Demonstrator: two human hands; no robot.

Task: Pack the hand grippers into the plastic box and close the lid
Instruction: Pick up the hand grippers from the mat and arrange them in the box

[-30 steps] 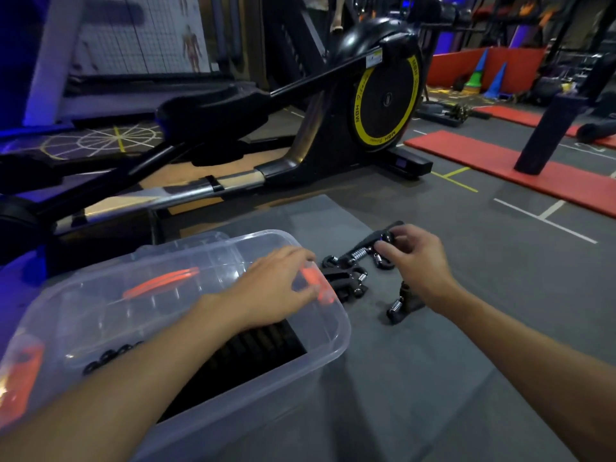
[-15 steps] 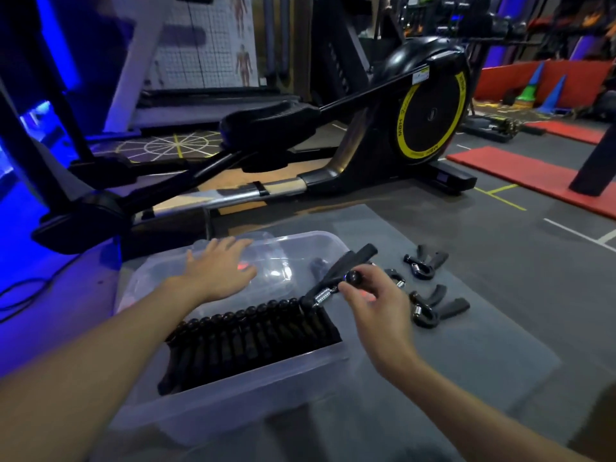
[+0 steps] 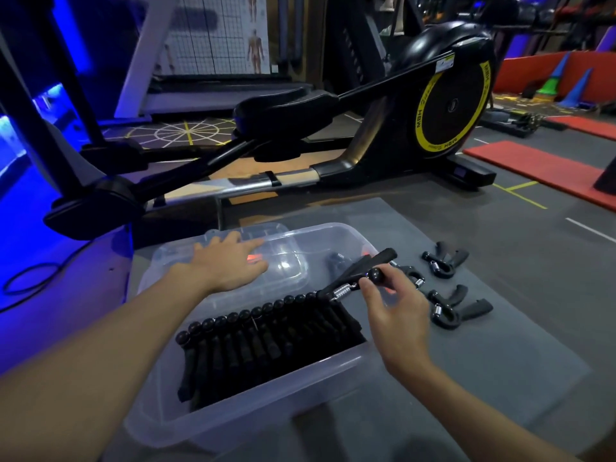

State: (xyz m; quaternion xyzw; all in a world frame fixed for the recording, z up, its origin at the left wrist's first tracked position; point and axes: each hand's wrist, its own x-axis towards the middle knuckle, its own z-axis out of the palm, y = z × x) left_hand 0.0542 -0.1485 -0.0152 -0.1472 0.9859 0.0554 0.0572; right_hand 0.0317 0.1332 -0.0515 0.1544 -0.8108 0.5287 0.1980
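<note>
1. The plastic box [image 3: 240, 415] sits low and centre in view on a grey mat [image 3: 483, 368] on the gym floor. It's see-through, and its near half is uncovered.
2. Inside it, a row of hand grippers [image 3: 266, 338] is packed side by side with the knobs up. The row runs across the box from roughly 8 o'clock to 2 o'clock.
3. The lid [image 3: 290, 261] lies over the far half of the box (slid back, so not closed). The left hand [image 3: 230, 266] lies flat on top of it with straight fingers, just pressing, not gripping anything.
4. The right hand [image 3: 396, 308] pinches the held gripper [image 3: 353, 280] at its knob end between thumb and fingertips. It's over the box's 2 o'clock corner, right at the end of the row, with the handles pointing off toward 1 o'clock. I can't tell if it's touching the row.
5. At 3 o'clock of the box, two more lie loose on the mat: the far loose gripper [image 3: 443, 261] and the near loose gripper [image 3: 458, 306], a little apart. A third gripper [image 3: 411, 276] is partly hidden behind the right fingers.
6. At 12 o'clock behind the box stands an elliptical trainer [image 3: 450, 105] with a yellow-ringed wheel. A red floor mat [image 3: 533, 165] lies out at 2 o'clock.
</note>
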